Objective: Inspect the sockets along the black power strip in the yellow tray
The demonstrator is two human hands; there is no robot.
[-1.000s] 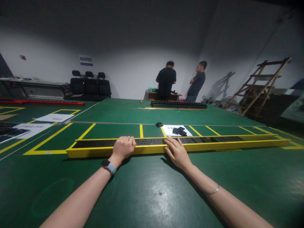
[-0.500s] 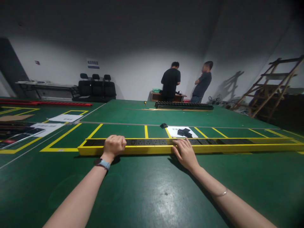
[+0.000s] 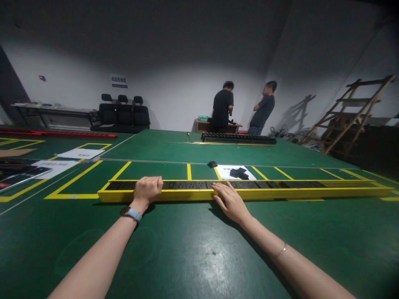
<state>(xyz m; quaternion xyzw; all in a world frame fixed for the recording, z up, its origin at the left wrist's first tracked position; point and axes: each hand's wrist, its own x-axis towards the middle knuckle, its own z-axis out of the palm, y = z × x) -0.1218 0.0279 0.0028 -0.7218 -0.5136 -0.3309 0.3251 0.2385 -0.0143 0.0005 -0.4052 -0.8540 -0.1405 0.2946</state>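
A long power strip (image 3: pixel 187 195), with a yellow housing and a row of black sockets, lies across the green table in front of me. My left hand (image 3: pixel 147 189) is closed in a fist and rests on the strip near its left end; nothing shows in it. Farther right, my right hand (image 3: pixel 230 200) lies over the strip with its fingers stretched out, the fingertips on the black sockets and the near edge. Just behind the strip, several loose black pieces (image 3: pixel 239 173) sit on a white paper sheet (image 3: pixel 222 171). One small black piece (image 3: pixel 212 164) lies left of the sheet.
Yellow tape lines (image 3: pixel 189 171) divide the green table (image 3: pixel 174 245). Black strips (image 3: pixel 238 138) lie at its far side, red strips (image 3: pixel 65 134) at the far left. Two people (image 3: pixel 222 108) stand beyond the table. A wooden ladder (image 3: pixel 349 112) leans at the right; black seats (image 3: pixel 124 115) stand behind.
My right hand has slid left along the strip, closer to my left hand. My left fist keeps its place on the strip. The whole view has shifted slightly.
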